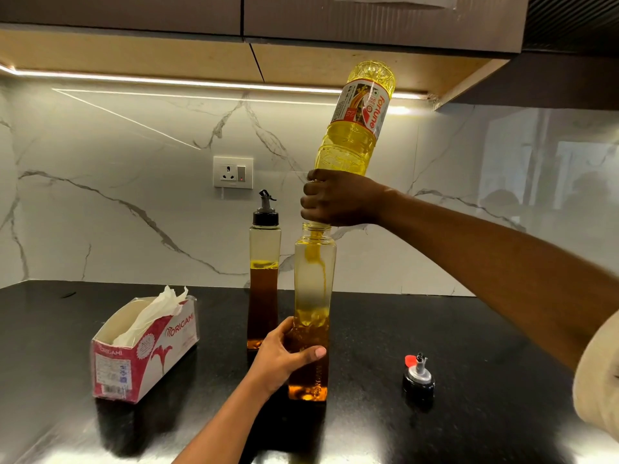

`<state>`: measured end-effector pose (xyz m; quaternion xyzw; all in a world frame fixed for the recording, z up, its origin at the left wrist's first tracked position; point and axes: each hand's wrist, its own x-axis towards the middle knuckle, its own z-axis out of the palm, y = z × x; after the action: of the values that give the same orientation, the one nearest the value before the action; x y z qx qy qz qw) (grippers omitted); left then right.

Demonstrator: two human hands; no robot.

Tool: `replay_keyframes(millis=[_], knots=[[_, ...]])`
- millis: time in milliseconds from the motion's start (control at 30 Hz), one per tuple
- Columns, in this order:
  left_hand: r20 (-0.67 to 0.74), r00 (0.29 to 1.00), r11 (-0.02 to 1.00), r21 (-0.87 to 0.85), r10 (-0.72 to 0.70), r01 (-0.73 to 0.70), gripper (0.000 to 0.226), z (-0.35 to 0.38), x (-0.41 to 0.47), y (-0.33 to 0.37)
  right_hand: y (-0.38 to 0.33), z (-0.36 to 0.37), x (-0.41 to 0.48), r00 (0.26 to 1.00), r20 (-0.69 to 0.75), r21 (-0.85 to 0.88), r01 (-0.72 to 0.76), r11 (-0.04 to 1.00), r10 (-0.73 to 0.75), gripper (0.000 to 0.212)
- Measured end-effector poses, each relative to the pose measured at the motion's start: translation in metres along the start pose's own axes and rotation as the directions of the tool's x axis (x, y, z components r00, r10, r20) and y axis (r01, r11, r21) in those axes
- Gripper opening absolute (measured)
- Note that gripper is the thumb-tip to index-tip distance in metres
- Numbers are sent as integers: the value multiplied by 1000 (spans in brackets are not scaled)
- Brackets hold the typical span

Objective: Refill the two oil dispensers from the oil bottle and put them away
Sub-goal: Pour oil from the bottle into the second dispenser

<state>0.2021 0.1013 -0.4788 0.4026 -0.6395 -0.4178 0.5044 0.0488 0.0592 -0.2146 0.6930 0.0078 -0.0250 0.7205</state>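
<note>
Head view: our right grip (338, 199) is curled round the neck of the clear plastic oil bottle with a red-and-white label (358, 122), held upturned and slightly tilted, its yellow oil rising above the grip. Directly under that grip stands the tall square clear dispenser without its top (313, 279). A yellow stream runs down inside it onto amber oil filling nearly its lower half. Our left grip (284, 356) wraps this dispenser's lower part on the glossy black bench (469, 329). Just behind the left grip stands the second tall clear dispenser with a black pourer cap (264, 269), more than half full of darker amber oil. Right of the left grip, well apart, a loose black-and-metal pourer top (418, 376) lies beside a small red piece (409, 360). Left of it sits an open red-and-white tissue box (147, 346) holding white tissues.
</note>
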Motion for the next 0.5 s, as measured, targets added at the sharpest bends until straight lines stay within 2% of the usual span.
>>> replay_keyframes(millis=[100, 267, 500], knots=[[2, 1000, 1000, -15, -13, 13, 98, 0, 1, 0, 0, 1, 0, 1000, 11, 0, -4, 1000, 4, 18], [9, 1000, 1000, 10, -9, 9, 93, 0, 0, 1, 1, 2, -1, 1000, -3, -23, 10, 1000, -10, 5], [-3, 1000, 1000, 16, -14, 14, 100, -1, 0, -1, 2, 1, -1, 1000, -13, -27, -21, 999, 21, 7]])
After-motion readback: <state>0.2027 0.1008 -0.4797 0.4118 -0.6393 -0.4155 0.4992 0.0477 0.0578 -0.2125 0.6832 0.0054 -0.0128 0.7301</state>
